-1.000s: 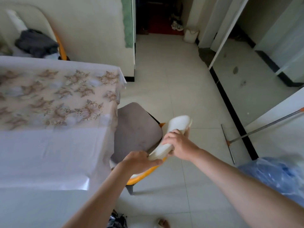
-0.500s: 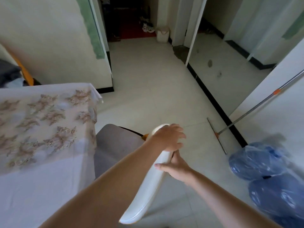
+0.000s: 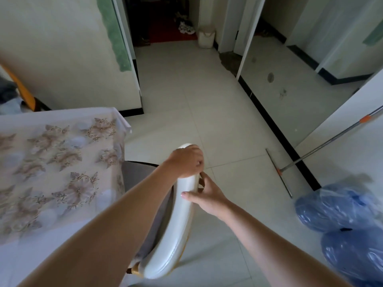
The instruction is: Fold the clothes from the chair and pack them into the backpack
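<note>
A chair with a white padded backrest (image 3: 176,241) and a grey seat (image 3: 143,179) stands tucked against the table. My left hand (image 3: 186,161) grips the far top end of the backrest. My right hand (image 3: 207,195) holds the backrest just below, thumb across its front and fingers behind. At the far left edge, dark and pale clothes (image 3: 8,98) lie on another chair with an orange frame (image 3: 22,90). No backpack is in view.
A table (image 3: 58,162) with a floral cloth fills the left. A squeegee mop (image 3: 310,156) leans on the right wall. Two blue plastic bags (image 3: 339,220) lie on the floor at right. Tiled floor leads to a dark doorway (image 3: 161,19).
My left hand moved from the lower backrest to its top end; my right hand shifted below it. The view swung right, so the table and clothes slid leftward.
</note>
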Available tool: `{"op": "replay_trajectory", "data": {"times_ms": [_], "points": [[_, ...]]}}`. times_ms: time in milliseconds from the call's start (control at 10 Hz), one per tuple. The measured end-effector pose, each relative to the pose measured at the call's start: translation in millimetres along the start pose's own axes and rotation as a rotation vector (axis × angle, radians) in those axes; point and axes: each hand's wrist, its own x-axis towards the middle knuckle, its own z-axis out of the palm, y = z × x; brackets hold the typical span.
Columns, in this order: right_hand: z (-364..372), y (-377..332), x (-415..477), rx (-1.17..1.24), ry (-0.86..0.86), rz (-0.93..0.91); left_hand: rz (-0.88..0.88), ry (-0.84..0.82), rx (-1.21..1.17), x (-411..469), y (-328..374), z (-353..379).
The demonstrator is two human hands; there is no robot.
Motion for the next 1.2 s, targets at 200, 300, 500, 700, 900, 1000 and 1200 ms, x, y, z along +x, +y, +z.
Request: {"op": "replay_trajectory", "data": {"times_ms": [200, 300, 500, 700, 900, 1000, 1200], "points": [[59.5, -11.2, -4.1, -0.027, -0.027, 0.021, -0.147, 0.028, 0.055, -6.7, -46.3, -27.4], [85.6, -13.7, -0.7, 0.003, -0.030, 0.052, 0.041, -0.022, 0.140, -26.6, -51.2, -21.2], [96.7, -33.0, 15.9, -0.039, -0.010, 0.032, 0.020, 0.073, 0.067, -40.2, -81.6, -19.4], [131.0, -66.0, 54.8, -0.094, -0.103, -0.033, -0.108, 0.097, 0.030, -61.9, -146.8, -26.1], [173.3, -93.6, 81.8, -0.124, -0.156, -0.009, -0.199, 0.127, -0.023, -100.0, -201.4, -33.2], [178.5, -93.9, 87.2, -0.157, -0.130, 0.002, -0.216, 0.147, -0.062, -101.8, -204.5, -32.6], [175.3, -109.4, 75.3, -0.211, -0.117, 0.007, -0.264, 0.118, -0.256, -122.0, -192.2, -43.8]]}}
